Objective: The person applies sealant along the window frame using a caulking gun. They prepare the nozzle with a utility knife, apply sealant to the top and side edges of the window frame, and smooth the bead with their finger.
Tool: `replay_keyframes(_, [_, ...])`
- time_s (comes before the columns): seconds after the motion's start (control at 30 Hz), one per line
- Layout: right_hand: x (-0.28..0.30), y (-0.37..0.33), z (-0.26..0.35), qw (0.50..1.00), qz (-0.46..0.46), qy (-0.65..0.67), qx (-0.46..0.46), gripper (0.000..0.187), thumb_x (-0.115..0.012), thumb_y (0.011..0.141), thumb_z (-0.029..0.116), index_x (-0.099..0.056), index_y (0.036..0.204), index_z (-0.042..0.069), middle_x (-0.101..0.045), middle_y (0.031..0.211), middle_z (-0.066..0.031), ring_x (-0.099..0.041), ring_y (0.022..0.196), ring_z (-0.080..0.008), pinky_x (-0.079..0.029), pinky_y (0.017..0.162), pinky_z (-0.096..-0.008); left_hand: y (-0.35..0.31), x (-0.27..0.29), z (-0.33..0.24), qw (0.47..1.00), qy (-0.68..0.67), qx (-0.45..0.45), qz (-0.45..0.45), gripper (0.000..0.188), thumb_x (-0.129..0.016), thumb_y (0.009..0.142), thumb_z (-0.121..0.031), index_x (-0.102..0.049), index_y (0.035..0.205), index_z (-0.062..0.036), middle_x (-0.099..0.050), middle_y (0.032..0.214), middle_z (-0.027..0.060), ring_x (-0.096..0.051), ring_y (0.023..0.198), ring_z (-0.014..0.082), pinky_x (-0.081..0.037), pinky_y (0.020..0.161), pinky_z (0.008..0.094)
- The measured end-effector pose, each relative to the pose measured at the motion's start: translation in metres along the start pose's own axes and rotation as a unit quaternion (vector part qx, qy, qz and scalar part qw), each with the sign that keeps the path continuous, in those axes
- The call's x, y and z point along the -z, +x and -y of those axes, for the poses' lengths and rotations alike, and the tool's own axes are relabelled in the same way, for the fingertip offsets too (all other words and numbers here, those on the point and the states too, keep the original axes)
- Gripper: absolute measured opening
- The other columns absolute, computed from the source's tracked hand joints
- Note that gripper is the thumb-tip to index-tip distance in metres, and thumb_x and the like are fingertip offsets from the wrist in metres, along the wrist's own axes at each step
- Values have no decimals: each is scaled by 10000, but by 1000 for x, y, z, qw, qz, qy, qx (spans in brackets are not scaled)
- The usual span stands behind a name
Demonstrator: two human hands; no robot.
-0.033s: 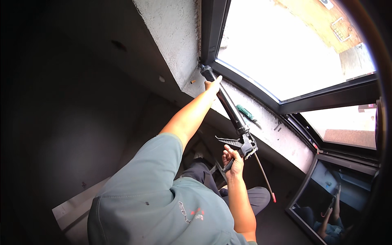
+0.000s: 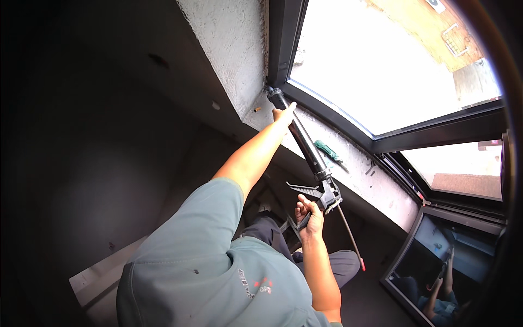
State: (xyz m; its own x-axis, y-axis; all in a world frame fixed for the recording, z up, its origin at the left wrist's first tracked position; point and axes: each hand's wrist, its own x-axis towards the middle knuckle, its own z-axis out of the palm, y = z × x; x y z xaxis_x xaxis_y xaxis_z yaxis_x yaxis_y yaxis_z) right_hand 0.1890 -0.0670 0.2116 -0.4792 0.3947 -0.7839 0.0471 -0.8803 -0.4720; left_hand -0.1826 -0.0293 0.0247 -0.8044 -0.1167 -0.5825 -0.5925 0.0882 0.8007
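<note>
A black caulking gun (image 2: 309, 146) slants from the lower right up to the inner corner of the window, its front end close against the frame where wall and sill meet. My left hand (image 2: 284, 113) is closed around the barrel near the front. Lower down, my right hand (image 2: 311, 217) is wrapped about the grip, with the lever trigger (image 2: 303, 188) standing out above the fingers. Behind the grip, the thin plunger rod ends in a red tip (image 2: 363, 265). The nozzle tip is too hard to make out in the corner.
A green-handled tool (image 2: 329, 152) lies on the pale sill (image 2: 388, 194) beside the barrel. A small orange-brown bit (image 2: 257, 109) rests near the corner. The dark window frame (image 2: 333, 113) runs along the sill; an open sash (image 2: 406, 242) juts inward at lower right.
The rear of the caulking gun and my right hand have shifted very slightly left. My left hand has stayed in place.
</note>
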Motion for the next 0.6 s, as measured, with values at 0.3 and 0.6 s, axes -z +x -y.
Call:
replay_keyframes(0.3, [11, 7, -23, 994, 45, 39, -90, 123, -599, 970, 159, -607, 871, 86, -746, 1051, -181, -683, 758, -194, -598, 713, -325, -8, 21, -3, 994, 24, 56, 91, 1056, -852, 824, -390, -226, 1497, 130, -562, 1372, 283, -649, 1175, 352, -550, 997, 444])
replay_keyframes(0.6, [15, -5, -24, 992, 73, 30, -94, 154, -615, 994, 183, -578, 849, 143, -748, 991, -147, -671, 749, -199, -576, 711, -341, -52, 34, -47, 995, 50, 45, 78, 908, -820, 864, -336, -262, 1428, 105, -573, 1258, 287, -676, 1054, 327, -605, 868, 440])
